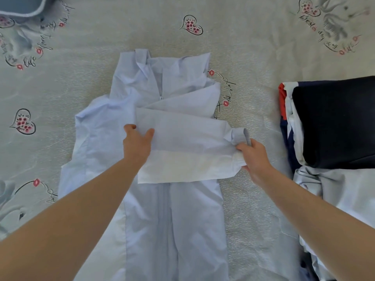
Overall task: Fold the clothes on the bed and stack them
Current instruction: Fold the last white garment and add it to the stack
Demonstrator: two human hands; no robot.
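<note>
Our right fingers (242,148) are pinching the cuff (238,135) of the sleeve (186,136), while our left fingers (149,133) are lying straight, pressing its folded end flat. The sleeve is lying across the middle of the pale blue shirt (174,216), which is spread on the bed (253,209) with its collar at the far end. At the right, a dark folded garment (334,122) is sitting on other clothes. If the left hand (137,146) lets up, the crease could slip and the sleeve could bunch.
</note>
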